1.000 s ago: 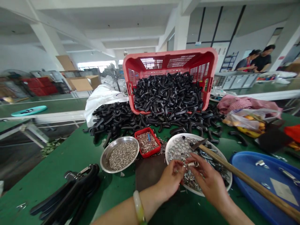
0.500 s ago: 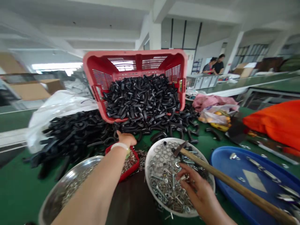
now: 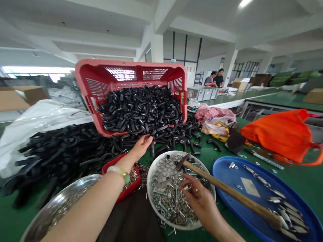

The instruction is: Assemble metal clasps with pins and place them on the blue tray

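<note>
My left hand [image 3: 143,145] reaches forward past the red tray, its fingers closed on a black plastic handle [image 3: 152,150] that hangs down from the fingertips. More curved black handles [image 3: 141,109] fill the tipped red basket [image 3: 83,67] and spill out in front of it. My right hand [image 3: 198,196] is over the white bowl [image 3: 149,198] of bolts, washers and rings. Its thumb and fingers are curled together around something small and shiny that I cannot make out. A hammer [image 3: 227,186] lies across the bowl's rim, just beyond the right hand.
A blue tray [image 3: 217,164] with metal parts lies at right. The small red tray [image 3: 104,168] and a steel bowl [image 3: 27,228] of small hardware are at left. Farther off are black strips [image 3: 68,148], an orange bag [image 3: 280,132] and a bag of fruit [image 3: 217,127]. Two people work behind.
My left hand has moved from beside the black pile rightward, and a black handle now shows in its fingers. The right hand stays over the white bowl. The view has turned right.
</note>
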`<state>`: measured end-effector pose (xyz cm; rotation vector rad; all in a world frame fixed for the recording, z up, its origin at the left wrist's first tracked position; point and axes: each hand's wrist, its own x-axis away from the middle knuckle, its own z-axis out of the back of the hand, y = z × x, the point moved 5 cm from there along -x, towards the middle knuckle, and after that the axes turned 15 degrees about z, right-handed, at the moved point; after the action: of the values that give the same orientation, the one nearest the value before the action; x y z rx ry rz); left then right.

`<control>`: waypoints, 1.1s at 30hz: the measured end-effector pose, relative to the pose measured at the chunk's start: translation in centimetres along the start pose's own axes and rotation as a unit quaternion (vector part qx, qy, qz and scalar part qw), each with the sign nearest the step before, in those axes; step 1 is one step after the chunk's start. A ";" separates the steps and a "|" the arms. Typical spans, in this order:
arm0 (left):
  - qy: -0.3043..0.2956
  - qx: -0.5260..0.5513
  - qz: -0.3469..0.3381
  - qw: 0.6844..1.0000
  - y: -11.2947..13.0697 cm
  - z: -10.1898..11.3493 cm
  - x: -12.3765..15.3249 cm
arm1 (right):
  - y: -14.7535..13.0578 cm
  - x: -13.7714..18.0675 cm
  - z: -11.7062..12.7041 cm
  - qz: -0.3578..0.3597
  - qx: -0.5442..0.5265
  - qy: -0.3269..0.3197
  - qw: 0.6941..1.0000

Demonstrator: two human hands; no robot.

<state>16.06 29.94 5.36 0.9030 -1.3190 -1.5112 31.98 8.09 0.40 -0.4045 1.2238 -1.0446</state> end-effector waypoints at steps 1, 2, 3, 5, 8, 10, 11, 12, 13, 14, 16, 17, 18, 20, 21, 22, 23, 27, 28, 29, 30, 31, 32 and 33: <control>-0.024 0.096 0.021 0.995 0.1 -0.9 1.3 | 0.0 -0.2 0.2 -0.009 -0.008 0.012 1.000; -0.044 0.168 0.058 0.983 -0.1 -1.9 2.9 | -0.2 -0.4 0.3 -0.010 -0.019 0.024 0.999; -0.068 0.225 0.114 0.965 -0.8 -2.9 4.6 | -0.5 -0.8 0.3 -0.004 -0.032 0.034 0.999; -0.119 0.324 0.213 0.914 -2.4 -4.9 8.5 | -1.8 -1.6 0.1 0.016 -0.060 0.045 0.997; -0.133 0.466 0.304 0.820 -4.9 -6.5 14.2 | -4.7 -3.3 -1.0 0.057 -0.076 0.013 0.995; -0.121 0.515 0.331 0.781 -6.0 -6.7 17.1 | -6.7 -4.4 -2.1 0.090 -0.074 -0.026 0.993; -0.119 0.524 0.340 0.772 -6.3 -6.6 18.2 | -7.5 -4.8 -2.7 0.101 -0.073 -0.045 0.991; -0.118 0.527 0.349 0.766 -6.5 -6.4 19.1 | -8.1 -5.0 -3.4 0.106 -0.074 -0.063 0.990; -0.116 0.526 0.358 0.762 -6.6 -6.2 19.9 | -8.5 -5.1 -4.1 0.108 -0.075 -0.082 0.988; -0.114 0.526 0.366 0.760 -6.6 -5.9 20.5 | -8.8 -5.1 -4.9 0.108 -0.076 -0.101 0.986; -0.111 0.528 0.374 0.755 -6.5 -5.3 21.5 | -9.3 -4.8 -6.2 0.111 -0.073 -0.140 0.981; -0.115 0.529 0.376 0.752 -6.3 -5.0 21.9 | -9.5 -4.6 -6.8 0.117 -0.068 -0.158 0.978; -0.121 0.529 0.377 0.750 -6.2 -4.8 22.2 | -9.8 -4.5 -7.2 0.124 -0.059 -0.174 0.975; -0.137 0.526 0.384 0.746 -6.2 -4.5 22.8 | -10.4 -4.3 -7.9 0.141 -0.029 -0.200 0.969; -0.148 0.521 0.390 0.745 -6.2 -4.4 23.1 | -10.8 -4.4 -8.1 0.149 -0.013 -0.213 0.965; -0.160 0.513 0.394 0.745 -6.3 -4.3 23.4 | -11.2 -4.6 -8.2 0.154 0.003 -0.229 0.961; -0.175 0.501 0.395 0.749 -6.4 -4.3 23.6 | -11.4 -4.8 -8.4 0.154 0.016 -0.248 0.956; -0.288 0.448 0.368 0.762 -6.3 -4.1 24.7 | -11.1 -5.2 -9.1 0.090 -0.020 -0.334 0.938; -0.318 0.441 0.361 0.757 -6.1 -4.1 25.1 | -10.7 -5.0 -9.4 0.062 -0.051 -0.345 0.935; -0.342 0.441 0.358 0.749 -6.0 -4.1 25.4 | -10.2 -4.7 -9.6 0.031 -0.089 -0.349 0.932; -0.355 0.449 0.356 0.739 -5.9 -4.0 25.7 | -9.5 -4.3 -9.9 -0.003 -0.127 -0.348 0.929; -0.358 0.462 0.355 0.730 -5.8 -3.9 25.8 | -8.8 -3.8 -10.1 -0.035 -0.159 -0.340 0.926; -0.352 0.479 0.358 0.720 -5.8 -3.7 25.9 | -8.0 -3.5 -10.2 -0.059 -0.177 -0.324 0.927; -0.337 0.504 0.363 0.707 -5.8 -3.6 25.9 | -7.1 -3.3 -10.1 -0.072 -0.171 -0.305 0.934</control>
<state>10.15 4.37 0.01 0.2461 -2.7503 -0.3445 19.87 9.91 4.16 -1.0224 0.8124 -0.7365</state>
